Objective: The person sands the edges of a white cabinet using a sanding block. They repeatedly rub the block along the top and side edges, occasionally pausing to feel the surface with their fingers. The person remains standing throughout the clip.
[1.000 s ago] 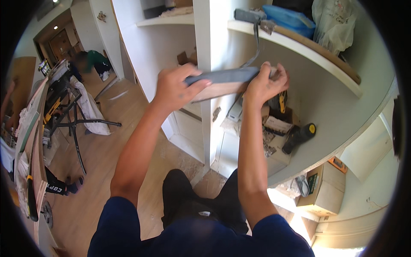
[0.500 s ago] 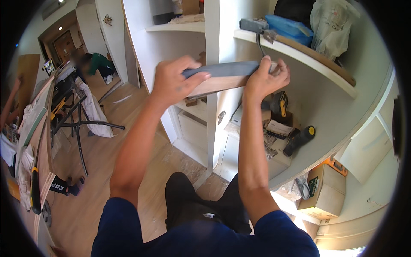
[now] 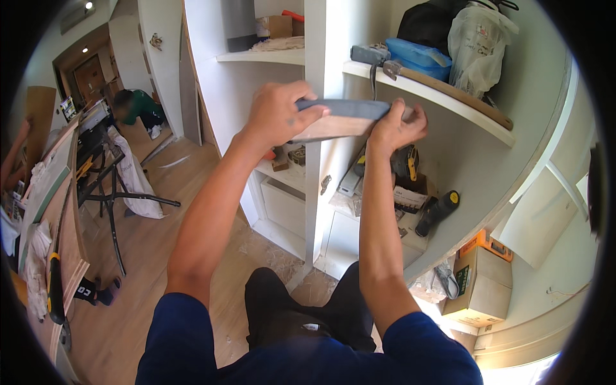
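In front of the shelves I hold a short wooden block (image 3: 343, 127) with a dark grey, strip-like covering along its top side, possibly sandpaper. My left hand (image 3: 280, 114) is closed round its left end, thumb along the near face. At the other end, my right hand (image 3: 396, 127) pinches the covering between thumb and bent fingers. Slight blur hides how the covering is fixed. Just beyond my right hand, a hammer (image 3: 443, 95) with a wooden handle lies along the upper shelf's edge.
The upper right shelf (image 3: 475, 119) carries a blue package (image 3: 418, 61) and a white plastic bag (image 3: 478, 51). Below lie a yellow-and-black tool (image 3: 407, 163) and a dark cylindrical tool (image 3: 437, 213). A cardboard box (image 3: 484, 289) stands right. At left, a person (image 3: 138, 109) crouches beyond a black stand (image 3: 112, 192).
My left hand has shifted slightly right along with the block, which now appears more level and shorter. My right hand keeps its grip at the end. The view has shifted a little.
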`<state>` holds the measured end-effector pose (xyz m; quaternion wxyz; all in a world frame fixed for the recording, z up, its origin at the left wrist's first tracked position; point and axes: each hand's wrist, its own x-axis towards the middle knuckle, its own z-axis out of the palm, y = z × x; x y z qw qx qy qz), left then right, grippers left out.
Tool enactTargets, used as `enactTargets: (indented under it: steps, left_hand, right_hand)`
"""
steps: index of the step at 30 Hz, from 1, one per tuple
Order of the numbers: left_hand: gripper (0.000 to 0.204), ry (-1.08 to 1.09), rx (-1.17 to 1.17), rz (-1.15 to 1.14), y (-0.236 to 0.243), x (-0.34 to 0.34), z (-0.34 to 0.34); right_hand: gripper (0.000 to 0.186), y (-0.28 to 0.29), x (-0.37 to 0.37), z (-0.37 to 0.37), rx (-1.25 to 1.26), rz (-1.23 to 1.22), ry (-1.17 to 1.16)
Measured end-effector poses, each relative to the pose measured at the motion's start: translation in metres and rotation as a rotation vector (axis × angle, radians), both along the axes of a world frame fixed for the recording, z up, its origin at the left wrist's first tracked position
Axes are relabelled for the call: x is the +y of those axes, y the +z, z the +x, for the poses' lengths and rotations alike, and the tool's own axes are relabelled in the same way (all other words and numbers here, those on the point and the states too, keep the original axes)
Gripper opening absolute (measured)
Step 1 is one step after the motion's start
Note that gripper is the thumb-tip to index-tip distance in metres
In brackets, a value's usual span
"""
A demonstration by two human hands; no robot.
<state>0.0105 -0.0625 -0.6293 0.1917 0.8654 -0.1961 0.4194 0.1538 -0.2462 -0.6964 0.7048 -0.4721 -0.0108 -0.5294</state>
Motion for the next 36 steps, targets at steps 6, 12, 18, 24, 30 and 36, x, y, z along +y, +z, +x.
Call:
enactTargets:
  steps: [6,12,18,24,30,36]
  left_hand:
    - [0.024,-0.059,-0.063,-0.213,-0.004,0.065,-0.038]
    - [0.024,-0.088,-0.017,-0.121,0.012,0.026,-0.005]
    - [0.021,-0.127,0.033,-0.188,0.016,0.06,-0.023]
    - [0.022,-0.112,0.08,-0.246,0.026,0.069,-0.028]
    - [0.023,-0.064,0.145,-0.03,0.023,0.013,0.013]
    - [0.039,-0.269,0.444,-0.35,-0.114,0.016,-0.071]
  right_hand:
    - [0.054,0.006,0.05,-0.032,-0.021,-0.189,-0.099]
    - [0.053,0.007,0.02,0.012,0.041,-0.099,-0.107]
    - [0.06,0.017,0.034,-0.026,-0.099,-0.083,-0.05]
    - [0.059,0.016,0.059,-0.023,-0.001,-0.202,-0.266]
    - [0.061,-0.004,-0.01,0.0,0.13,-0.066,-0.024]
    - [0.063,-0.077,-0.04,-0.095,-0.036,-0.215,0.044]
